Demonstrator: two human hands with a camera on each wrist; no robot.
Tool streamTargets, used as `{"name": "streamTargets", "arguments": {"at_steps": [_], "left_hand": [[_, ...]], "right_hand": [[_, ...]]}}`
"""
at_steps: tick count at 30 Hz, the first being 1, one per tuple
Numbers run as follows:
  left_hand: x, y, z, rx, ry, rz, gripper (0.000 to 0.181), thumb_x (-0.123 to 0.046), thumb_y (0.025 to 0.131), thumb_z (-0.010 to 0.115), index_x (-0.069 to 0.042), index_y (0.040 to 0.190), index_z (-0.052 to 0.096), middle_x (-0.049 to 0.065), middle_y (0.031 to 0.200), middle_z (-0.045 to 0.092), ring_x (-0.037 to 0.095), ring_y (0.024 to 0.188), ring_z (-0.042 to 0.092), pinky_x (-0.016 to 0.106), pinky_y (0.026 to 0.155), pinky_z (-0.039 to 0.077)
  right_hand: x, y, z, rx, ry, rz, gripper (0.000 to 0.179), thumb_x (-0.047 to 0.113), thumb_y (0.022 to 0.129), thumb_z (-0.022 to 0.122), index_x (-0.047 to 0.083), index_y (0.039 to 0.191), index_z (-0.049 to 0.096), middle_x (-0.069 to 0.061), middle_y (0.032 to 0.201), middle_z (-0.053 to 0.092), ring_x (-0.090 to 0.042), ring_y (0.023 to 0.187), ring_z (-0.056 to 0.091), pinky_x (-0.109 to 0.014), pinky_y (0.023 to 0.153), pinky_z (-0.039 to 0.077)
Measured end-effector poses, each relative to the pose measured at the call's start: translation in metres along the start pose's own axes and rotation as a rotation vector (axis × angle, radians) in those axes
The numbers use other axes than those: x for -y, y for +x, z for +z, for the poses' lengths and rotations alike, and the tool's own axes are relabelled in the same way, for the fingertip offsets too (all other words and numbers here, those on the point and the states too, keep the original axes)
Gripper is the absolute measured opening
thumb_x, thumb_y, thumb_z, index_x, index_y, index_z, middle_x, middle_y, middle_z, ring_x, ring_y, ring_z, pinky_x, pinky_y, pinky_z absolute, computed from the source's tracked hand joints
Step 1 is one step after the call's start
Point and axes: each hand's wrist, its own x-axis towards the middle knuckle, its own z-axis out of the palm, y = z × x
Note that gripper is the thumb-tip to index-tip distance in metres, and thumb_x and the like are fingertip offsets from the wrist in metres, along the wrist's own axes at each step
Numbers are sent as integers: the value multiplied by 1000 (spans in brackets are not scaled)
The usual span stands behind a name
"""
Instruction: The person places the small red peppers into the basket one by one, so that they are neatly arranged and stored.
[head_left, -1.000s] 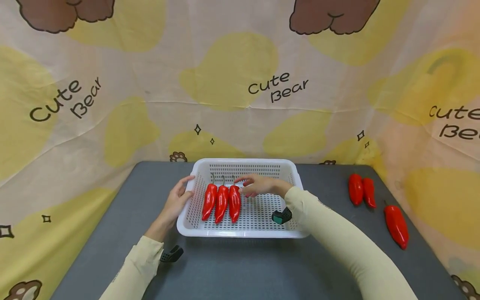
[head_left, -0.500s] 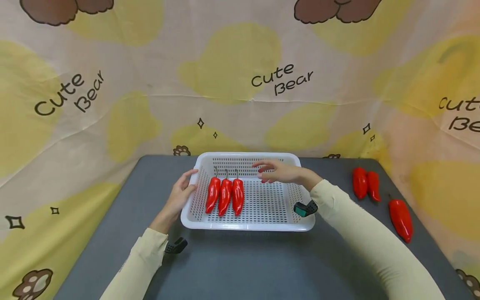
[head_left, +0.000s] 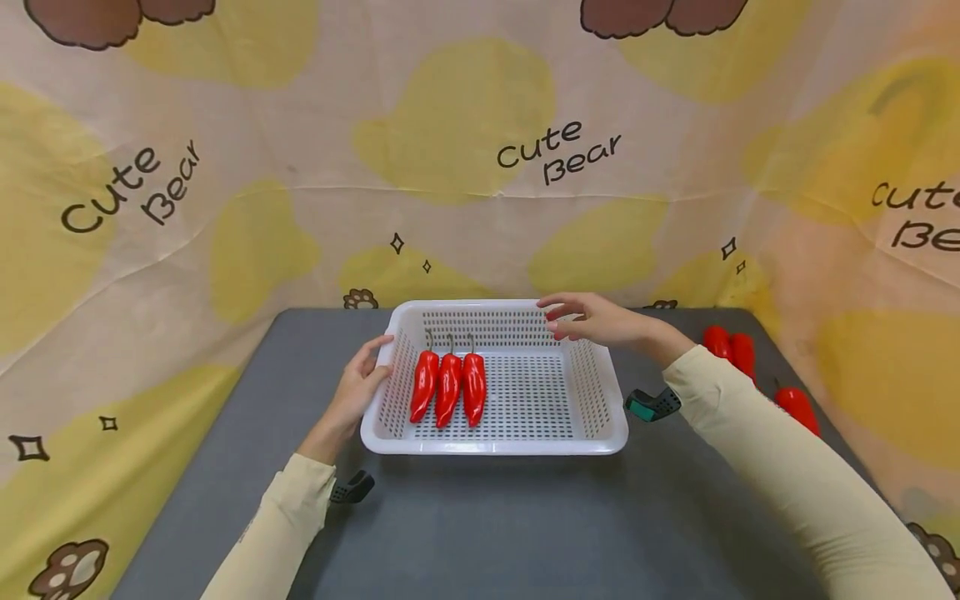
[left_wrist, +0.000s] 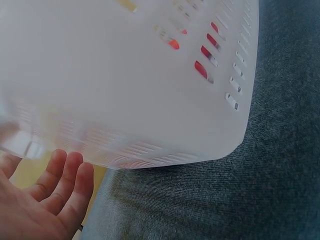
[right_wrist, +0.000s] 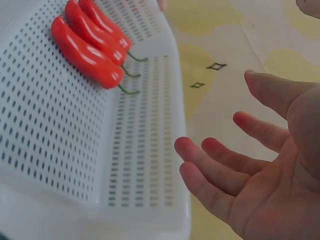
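A white perforated plastic basket (head_left: 493,446) sits on the grey table, with three glossy red peppers side by side in its left half. The nearest to the middle is a red pepper (head_left: 474,390) with its green stem toward the back. My left hand (head_left: 356,390) grips the basket's left rim, thumb and fingers at the edge; in the left wrist view the fingertips (left_wrist: 84,172) lie by the outer wall. Over the basket's back right corner hovers my right hand (head_left: 600,318), fingers spread and holding nothing.
At the right side of the table lie three more red peppers; the front one (head_left: 797,408) is partly covered by my right sleeve (head_left: 780,467). A printed cloth (head_left: 465,108) hangs along the table's back edge.
My right hand has moved right and back, from beside the third pepper to the basket's back right corner. The left hand stays on the rim, and the peppers in the basket keep their places.
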Motion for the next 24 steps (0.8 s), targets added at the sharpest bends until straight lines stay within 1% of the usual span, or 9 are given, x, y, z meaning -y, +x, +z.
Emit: {"name": "streamTargets", "arguments": {"at_steps": [4, 6, 10, 13, 16, 18, 21, 22, 24], "left_hand": [[3, 1, 1, 11, -6, -9, 51, -14, 105, 46, -21, 155, 34, 25, 149, 48, 43, 117, 63, 47, 84, 61], [4, 0, 2, 11, -6, -13, 51, -14, 105, 46, -22, 154, 35, 24, 149, 48, 44, 117, 63, 48, 84, 61], [6, -2, 1, 10, -5, -8, 51, -12, 105, 45, -21, 153, 36, 25, 148, 49, 43, 115, 65, 48, 83, 61], [6, -2, 0, 10, -13, 1, 51, -11, 104, 45, -20, 153, 36, 27, 146, 50, 40, 110, 66, 46, 82, 62], [3, -2, -1, 16, -20, 7, 51, -12, 105, 45, -20, 154, 35, 27, 147, 49, 40, 110, 66, 46, 82, 62], [3, -1, -1, 17, -21, 9, 51, -13, 105, 45, -20, 154, 34, 27, 147, 49, 42, 110, 66, 46, 82, 62], [2, -1, -1, 16, -19, 15, 51, -13, 105, 45, -20, 154, 34, 28, 147, 49, 44, 112, 65, 47, 81, 62], [3, -1, -1, 15, -18, 15, 51, -13, 105, 45, -20, 154, 34, 28, 146, 49, 44, 112, 66, 47, 81, 62], [3, 0, -2, 12, -17, 20, 51, -13, 105, 45, -20, 154, 35, 28, 145, 50, 43, 111, 67, 46, 80, 62]], "right_hand": [[-7, -9, -9, -36, 4, -6, 52, 18, 104, 55, 2, 151, 40, -29, 148, 50, -40, 120, 64, -61, 106, 47], [-12, -15, -13, -53, 14, 5, 52, 19, 104, 54, 2, 151, 40, -29, 148, 50, -40, 120, 63, -62, 106, 46], [-20, -24, -20, -75, 19, 15, 52, 20, 104, 54, 1, 150, 40, -31, 149, 48, -44, 121, 61, -62, 106, 46], [-25, -31, -27, -86, 29, 16, 52, 20, 105, 53, 0, 151, 39, -32, 151, 45, -49, 126, 57, -62, 107, 45], [-28, -38, -34, -101, 32, 23, 52, 19, 105, 52, 0, 151, 38, -30, 153, 43, -50, 132, 52, -61, 108, 45], [-29, -43, -39, -113, 26, 38, 52, 18, 105, 52, 0, 152, 37, -29, 154, 42, -48, 132, 54, -60, 108, 45], [-32, -49, -46, -136, 14, 60, 53, 19, 105, 52, 0, 152, 37, -29, 154, 43, -45, 126, 59, -59, 107, 47], [-33, -51, -49, -142, 9, 69, 53, 19, 105, 52, 1, 152, 37, -29, 154, 43, -44, 124, 61, -58, 107, 47], [-36, -55, -54, -151, 4, 79, 53, 20, 105, 52, 1, 152, 37, -29, 153, 44, -44, 124, 61, -58, 107, 47]]}}
